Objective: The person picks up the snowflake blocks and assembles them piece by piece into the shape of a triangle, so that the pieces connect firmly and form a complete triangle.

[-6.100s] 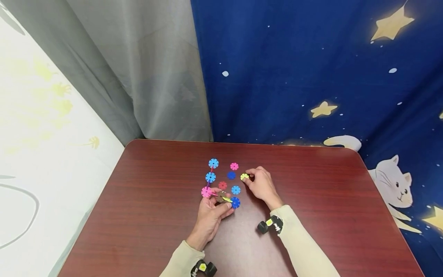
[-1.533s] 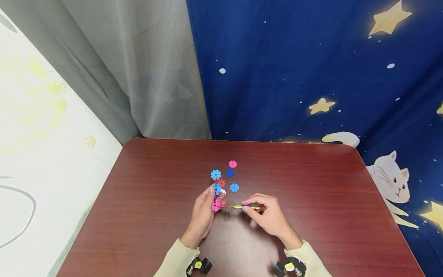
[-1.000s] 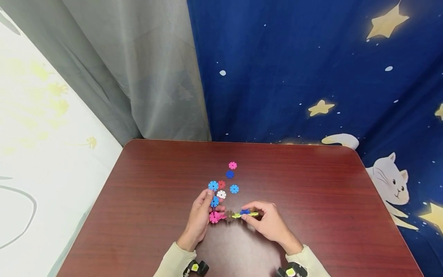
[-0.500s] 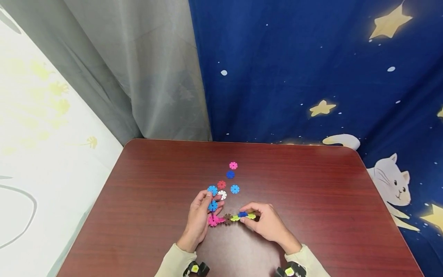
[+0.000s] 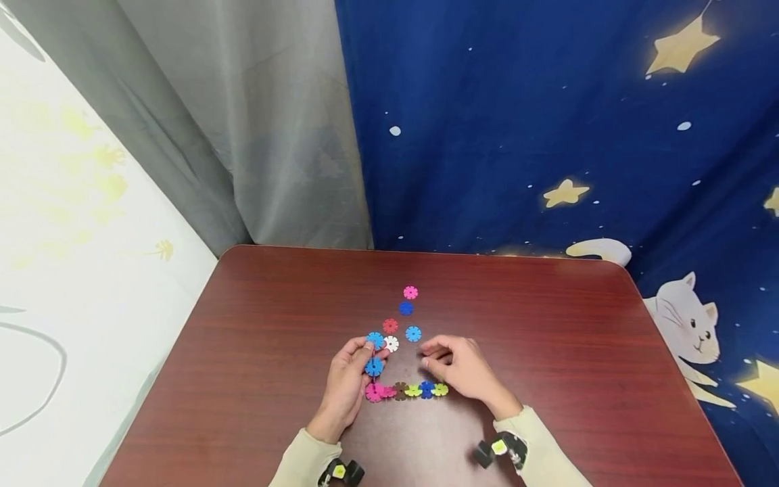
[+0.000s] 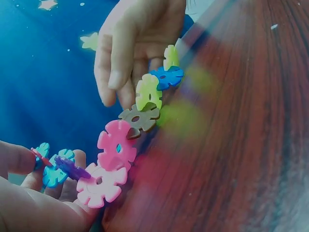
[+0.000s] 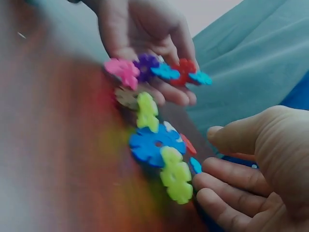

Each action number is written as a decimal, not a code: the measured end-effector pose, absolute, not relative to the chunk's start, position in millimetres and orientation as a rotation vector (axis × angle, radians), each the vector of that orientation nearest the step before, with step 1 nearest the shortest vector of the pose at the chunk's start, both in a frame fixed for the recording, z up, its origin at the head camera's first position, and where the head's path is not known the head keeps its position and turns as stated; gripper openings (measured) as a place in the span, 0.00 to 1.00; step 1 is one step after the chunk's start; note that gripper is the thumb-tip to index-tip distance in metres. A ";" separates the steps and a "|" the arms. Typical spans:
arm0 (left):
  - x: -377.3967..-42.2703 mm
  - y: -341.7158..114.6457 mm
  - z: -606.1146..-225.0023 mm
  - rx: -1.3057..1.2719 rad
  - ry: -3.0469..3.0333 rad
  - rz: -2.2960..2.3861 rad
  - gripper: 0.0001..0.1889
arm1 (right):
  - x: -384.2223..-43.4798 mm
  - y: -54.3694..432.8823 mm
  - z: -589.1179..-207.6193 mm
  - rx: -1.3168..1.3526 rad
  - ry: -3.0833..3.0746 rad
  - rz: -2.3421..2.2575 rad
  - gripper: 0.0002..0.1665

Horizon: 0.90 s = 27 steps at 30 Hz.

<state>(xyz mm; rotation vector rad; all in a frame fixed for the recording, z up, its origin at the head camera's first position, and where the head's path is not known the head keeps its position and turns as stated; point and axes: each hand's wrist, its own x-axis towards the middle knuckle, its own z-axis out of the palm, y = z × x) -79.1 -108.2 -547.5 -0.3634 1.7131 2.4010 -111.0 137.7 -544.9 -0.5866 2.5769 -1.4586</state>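
Observation:
My left hand pinches the light blue end of an L-shaped chain of notched plastic snowflake discs, thumb on top. From there the chain passes red, light blue and purple discs to a pink corner disc. Its other leg runs right through a second pink disc, a brown disc, a yellow-green disc, a dark blue disc and a last yellow-green disc. Just above that end, my right hand has its fingers loosely bent, holding nothing, apart from the chain.
Several loose discs lie on the brown table beyond the chain: pink, dark blue, red, light blue and white. Curtains hang behind the table's far edge.
The yellow-green disc my right hand picked up earlier is now joined to the dark blue one. My right hand has let go and lifted away; the chain has come nearer to me.

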 end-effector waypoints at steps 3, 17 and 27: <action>-78.2 -111.1 -547.3 -0.373 1.705 2.405 0.15 | -126.4 131.6 -546.6 -0.582 2.651 -1.383 0.11; -80.0 -110.3 -546.9 -0.390 1.707 2.430 0.13 | -162.9 111.9 -549.7 -0.529 2.841 -1.094 0.13; -84.8 -109.4 -548.2 -0.408 1.759 2.403 0.14 | -150.4 118.6 -549.4 -0.427 2.556 -1.495 0.07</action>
